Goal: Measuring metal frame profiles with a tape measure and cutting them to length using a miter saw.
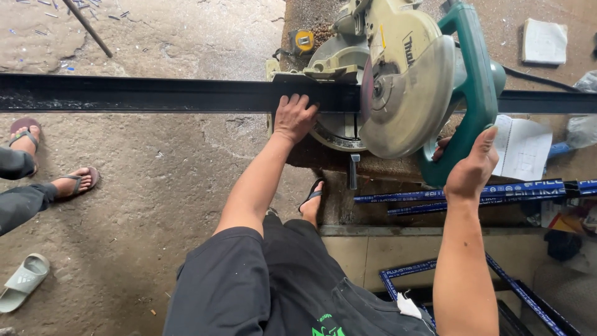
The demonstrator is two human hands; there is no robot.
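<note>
Left hand [294, 117] presses flat on a long black metal bar [155, 94] lying across a mitre saw [398, 87]; right hand [471, 168] grips its green handle [474, 81]. The blade sits just right of the left fingers — a slip risks cutting them.
</note>
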